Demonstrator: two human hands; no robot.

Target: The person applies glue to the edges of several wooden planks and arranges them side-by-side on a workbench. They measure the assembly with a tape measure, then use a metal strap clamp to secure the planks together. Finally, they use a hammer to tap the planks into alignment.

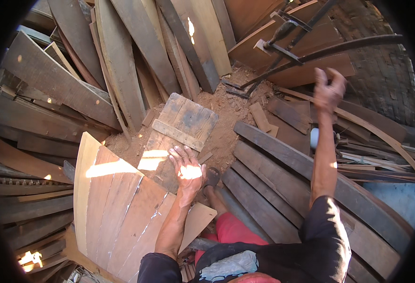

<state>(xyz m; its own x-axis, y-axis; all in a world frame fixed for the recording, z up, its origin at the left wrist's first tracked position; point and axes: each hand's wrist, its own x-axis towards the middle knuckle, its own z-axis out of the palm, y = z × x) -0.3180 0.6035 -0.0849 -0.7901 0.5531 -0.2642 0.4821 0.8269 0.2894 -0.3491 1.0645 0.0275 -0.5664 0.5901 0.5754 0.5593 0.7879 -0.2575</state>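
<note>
My left hand (187, 170) is open, its fingers stretched out and nothing visible in them. It hangs above or rests near a worn wooden board (181, 115) with a crosspiece; whether it touches the board I cannot tell. Beneath my left forearm stands a panel of reddish-brown planks (115, 203) with pale streaks along its seams. My right hand (329, 88) reaches out at the upper right, fingers apart and partly curled, holding nothing. Beyond it are long dark metal clamps (283, 49), with a gap between hand and metal in this view.
Long planks (136, 52) lean in rows at the far side. More boards (51, 89) are stacked on the left, and dark beams (283, 165) lie at the right. Sawdust (231, 106) and offcuts (259, 116) cover the ground. A light-blue surface (391, 200) shows at the right.
</note>
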